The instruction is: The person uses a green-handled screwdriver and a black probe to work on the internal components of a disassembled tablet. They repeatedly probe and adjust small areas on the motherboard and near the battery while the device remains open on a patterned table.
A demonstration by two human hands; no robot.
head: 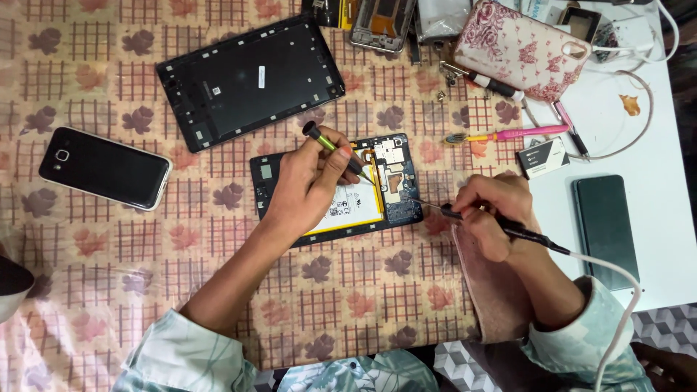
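Two hands work on an opened tablet on the bench.

From the head view: the left hand is closed around a green-tipped screwdriver over the tablet. The right hand, just right of the tablet, is closed around a thin corded tool; its tip seems to touch the board.

Opened tablet, back cover removed, lying flat on the patterned cloth: white battery at centre, yellow strip and blue circuit board toward its right end. Green-handled screwdriver, slanted, tip on the board's upper edge. Black corded soldering iron, its fine tip touching the board's right side
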